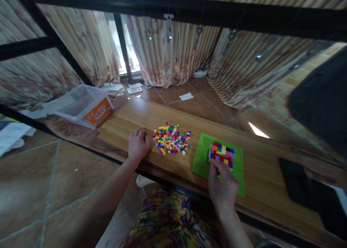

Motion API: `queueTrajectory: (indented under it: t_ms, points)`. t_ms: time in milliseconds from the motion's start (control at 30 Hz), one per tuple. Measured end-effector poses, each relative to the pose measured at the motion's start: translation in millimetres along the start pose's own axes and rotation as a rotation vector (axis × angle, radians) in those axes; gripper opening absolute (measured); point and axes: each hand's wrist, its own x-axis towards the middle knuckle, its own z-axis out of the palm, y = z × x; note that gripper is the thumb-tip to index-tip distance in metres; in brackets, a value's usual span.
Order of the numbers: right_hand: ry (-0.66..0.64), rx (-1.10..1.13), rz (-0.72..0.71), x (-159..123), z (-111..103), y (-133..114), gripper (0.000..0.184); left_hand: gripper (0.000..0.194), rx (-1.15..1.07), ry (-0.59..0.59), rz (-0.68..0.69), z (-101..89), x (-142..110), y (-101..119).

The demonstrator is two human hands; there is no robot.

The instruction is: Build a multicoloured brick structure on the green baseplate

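My left hand point(139, 144) rests palm down on the wooden table with its fingers loosely curled, left of a spread pile of small toy bricks point(173, 139) in many colours. The underside of that hand is hidden, and no brick shows in it. My right hand point(223, 186) is over a green baseplate point(200, 157). Its thumb and forefinger are pinched together at the near left corner of a block built of multicoloured bricks point(222, 152) on the plate. Whatever sits between those fingertips is too small to make out. The hand covers part of the block's near side.
A clear plastic bin point(81, 103) with an orange label stands at the table's left end. Dark flat objects point(295, 181) lie at the right end. A black metal bar point(173, 6) with hanging hooks crosses above. Papers point(135, 89) lie on the tiled floor beyond.
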Motion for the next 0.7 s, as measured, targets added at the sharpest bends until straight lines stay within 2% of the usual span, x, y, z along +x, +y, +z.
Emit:
queueTrajectory:
  t_ms: [200,400,533,700]
  points:
    - [-0.229,0.152,-0.08,-22.3,34.8,-32.5,0.024,0.025,0.004,-0.011,-0.02,-1.0,-1.3,1.1]
    - [-0.368,0.167,-0.187,-15.7,69.8,-61.3,0.023,0.023,0.004,-0.012,-0.019,-1.2,-2.3,2.0]
    - [-0.426,0.136,-0.239,-9.6,88.7,-73.6,0.02,0.023,0.006,-0.002,-0.014,-1.0,-3.1,1.8]
    - [-0.413,0.05,-0.253,-7.7,104.6,-76.3,0.018,0.023,0.019,-0.002,-0.023,-0.8,-3.6,1.8]
